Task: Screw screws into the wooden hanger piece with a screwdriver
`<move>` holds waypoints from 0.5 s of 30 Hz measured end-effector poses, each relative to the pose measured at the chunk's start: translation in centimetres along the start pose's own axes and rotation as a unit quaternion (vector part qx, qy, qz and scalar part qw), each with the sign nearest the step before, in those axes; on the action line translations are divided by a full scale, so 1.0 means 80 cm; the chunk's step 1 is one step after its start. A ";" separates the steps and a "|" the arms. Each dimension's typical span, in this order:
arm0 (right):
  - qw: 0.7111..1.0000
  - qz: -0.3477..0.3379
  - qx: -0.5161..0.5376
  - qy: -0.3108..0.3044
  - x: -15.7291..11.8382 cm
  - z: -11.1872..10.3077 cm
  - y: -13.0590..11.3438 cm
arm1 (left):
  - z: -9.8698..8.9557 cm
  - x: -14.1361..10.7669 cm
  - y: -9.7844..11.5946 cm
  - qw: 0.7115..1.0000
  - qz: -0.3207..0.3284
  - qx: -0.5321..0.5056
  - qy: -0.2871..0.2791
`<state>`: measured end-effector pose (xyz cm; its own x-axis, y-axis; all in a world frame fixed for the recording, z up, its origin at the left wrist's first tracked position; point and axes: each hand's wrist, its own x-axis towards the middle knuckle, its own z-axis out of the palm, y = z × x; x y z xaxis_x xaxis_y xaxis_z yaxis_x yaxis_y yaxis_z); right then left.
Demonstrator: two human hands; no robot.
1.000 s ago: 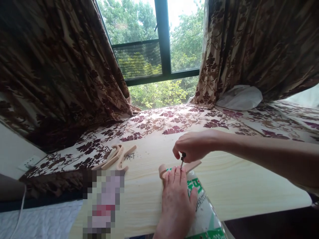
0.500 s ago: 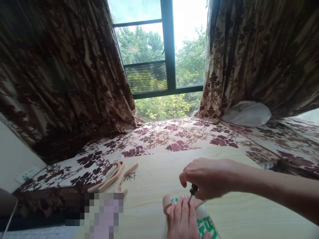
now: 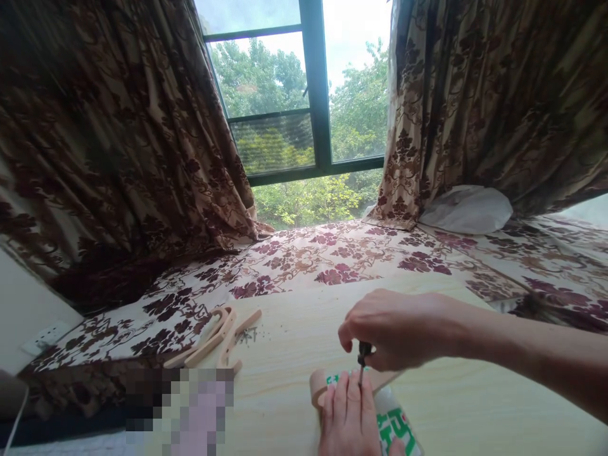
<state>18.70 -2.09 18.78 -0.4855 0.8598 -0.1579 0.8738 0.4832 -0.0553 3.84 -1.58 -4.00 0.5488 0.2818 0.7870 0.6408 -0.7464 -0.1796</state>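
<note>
My right hand [image 3: 387, 329] is closed round the dark handle of a screwdriver [image 3: 363, 354]. The shaft points down beside the fingertips of my left hand [image 3: 349, 411]; the tip is hidden. Held under the left fingers is a curved pale wooden piece [image 3: 317, 387], one rounded end showing at their left and a straight part [image 3: 386, 379] at their right. A clear plastic packet with green print [image 3: 398, 427] also lies under this hand, the thumb resting near its edge.
More curved wooden pieces [image 3: 211, 345] lie at the left edge of the light wooden board [image 3: 285, 354], with several small screws [image 3: 247, 335] beside them. Behind the board stretches a flower-patterned cover [image 3: 332, 253] up to the window. A white plastic bag [image 3: 468, 209] rests by the right curtain.
The right hand has shifted slightly up and left, and the screwdriver stands more upright. My left hand keeps its place on the wooden piece. The whole view has moved a little.
</note>
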 end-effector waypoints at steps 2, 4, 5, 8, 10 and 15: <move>0.999 -0.022 0.021 0.019 -0.002 0.004 -0.001 | -0.003 0.000 -0.001 1.000 0.014 0.001 -0.022; 0.999 -0.017 0.024 0.032 -0.001 0.009 -0.002 | -0.006 0.000 0.000 0.999 0.023 0.000 -0.046; 0.999 -0.002 0.020 0.035 0.001 0.011 -0.002 | -0.009 0.001 0.001 0.998 0.020 -0.004 -0.055; 0.998 0.050 0.012 0.035 0.003 0.010 0.000 | -0.021 0.007 0.006 0.997 -0.007 -0.025 -0.069; 0.998 0.050 0.013 0.036 0.001 0.006 0.002 | -0.031 0.012 0.008 0.996 -0.027 -0.037 -0.080; 0.999 -0.015 0.020 0.039 -0.004 0.006 0.001 | -0.051 0.025 0.005 0.992 0.001 -0.028 -0.119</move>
<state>18.93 -2.43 18.33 -0.5115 0.8557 -0.0787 0.8581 0.5039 -0.0983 3.04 -3.78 -0.10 0.6662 0.4098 0.6231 0.6118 -0.7781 -0.1424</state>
